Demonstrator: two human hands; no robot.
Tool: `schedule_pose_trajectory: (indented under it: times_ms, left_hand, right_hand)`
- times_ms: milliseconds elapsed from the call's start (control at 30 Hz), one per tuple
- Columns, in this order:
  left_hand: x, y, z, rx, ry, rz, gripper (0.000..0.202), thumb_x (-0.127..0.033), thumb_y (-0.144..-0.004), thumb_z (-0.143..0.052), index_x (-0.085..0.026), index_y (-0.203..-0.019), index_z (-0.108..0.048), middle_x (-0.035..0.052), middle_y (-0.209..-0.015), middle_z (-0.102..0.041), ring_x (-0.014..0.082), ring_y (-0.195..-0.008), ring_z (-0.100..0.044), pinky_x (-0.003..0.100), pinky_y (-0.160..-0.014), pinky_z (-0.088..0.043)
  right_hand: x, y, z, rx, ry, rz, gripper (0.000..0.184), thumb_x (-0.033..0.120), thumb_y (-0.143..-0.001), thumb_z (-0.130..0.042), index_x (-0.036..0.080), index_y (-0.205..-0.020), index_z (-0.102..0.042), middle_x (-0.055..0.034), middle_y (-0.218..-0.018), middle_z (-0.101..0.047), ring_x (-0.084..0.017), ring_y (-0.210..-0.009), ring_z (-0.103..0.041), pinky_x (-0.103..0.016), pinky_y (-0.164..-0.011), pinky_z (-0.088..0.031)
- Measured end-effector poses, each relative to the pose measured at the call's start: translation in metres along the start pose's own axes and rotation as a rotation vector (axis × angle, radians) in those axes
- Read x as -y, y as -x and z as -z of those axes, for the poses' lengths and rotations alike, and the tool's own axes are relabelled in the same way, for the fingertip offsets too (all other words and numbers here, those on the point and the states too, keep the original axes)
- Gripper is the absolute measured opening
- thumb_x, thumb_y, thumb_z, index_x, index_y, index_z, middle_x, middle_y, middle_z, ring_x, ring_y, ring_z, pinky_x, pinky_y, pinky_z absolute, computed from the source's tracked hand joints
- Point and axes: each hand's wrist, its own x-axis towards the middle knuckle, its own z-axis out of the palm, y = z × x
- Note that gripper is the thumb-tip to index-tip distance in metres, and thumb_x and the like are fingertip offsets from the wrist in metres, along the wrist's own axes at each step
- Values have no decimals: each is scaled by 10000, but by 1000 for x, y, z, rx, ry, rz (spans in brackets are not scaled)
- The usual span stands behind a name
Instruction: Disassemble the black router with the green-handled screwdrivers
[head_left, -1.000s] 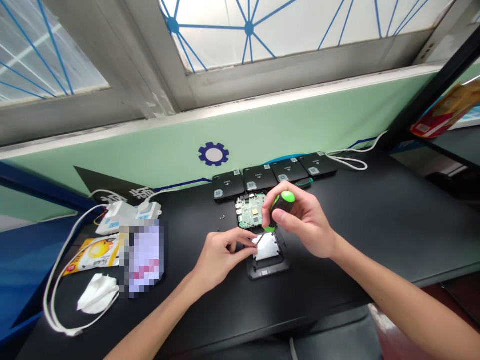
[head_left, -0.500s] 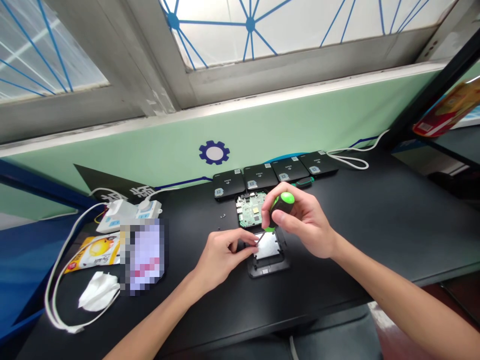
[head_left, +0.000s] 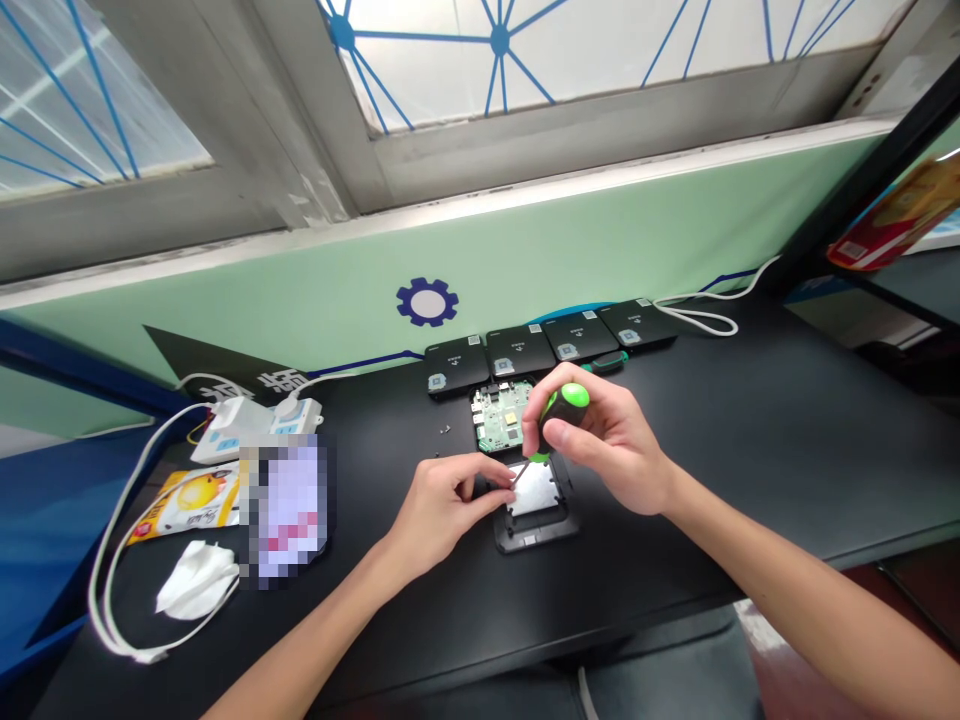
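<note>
My right hand (head_left: 611, 435) is wrapped round the black and green handle of a screwdriver (head_left: 564, 402), which slants down to the left. Its thin shaft ends at the fingertips of my left hand (head_left: 457, 500). The left thumb and fingers pinch close together at that tip; anything between them is too small to make out. Both hands are over a black plastic casing (head_left: 534, 538) with a silver metal plate (head_left: 536, 490) in it. Just behind lies an opened case with a green circuit board (head_left: 499, 418), partly covered by my right hand.
Several black boxes (head_left: 523, 350) stand in a row along the wall, with another green-handled tool (head_left: 606, 362) before them. Small screws (head_left: 445, 430) lie left of the circuit board. On the left are a power strip (head_left: 255, 428), a snack packet (head_left: 191, 503), tissue (head_left: 196, 580) and white cable (head_left: 112, 620).
Both hands and the screwdriver keep nearly the same position over the metal plate. The whole view has shifted slightly.
</note>
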Motion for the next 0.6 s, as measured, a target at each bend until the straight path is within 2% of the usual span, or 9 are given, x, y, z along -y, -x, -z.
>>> schedule_pose_trajectory:
  times_ms: [267,600]
  left_hand:
    - [-2,1,0,4,-16,-8,95,-232,-920,-924,-240,-1010,-893,-89,-630,-590,87,-561,-365,237,-584,-326]
    - [-2,0,1,12,-40,-11,82,-276,-942,-907,-238,-1012,-888,-85,-635,-584,89,-553,-364,249,-577,-324]
  right_hand:
    - [2,-1,0,5,25,-4,119,317,-1092,-760,212,-1139,-731,-26,-995,-723,-148,-842,-713,-284,-742,-563]
    - [3,1,1,1,63,-8,140,342,-1089,-757,213,-1134,-727,-31,-991,-719,-169,-832,-686,-312,-719,-536]
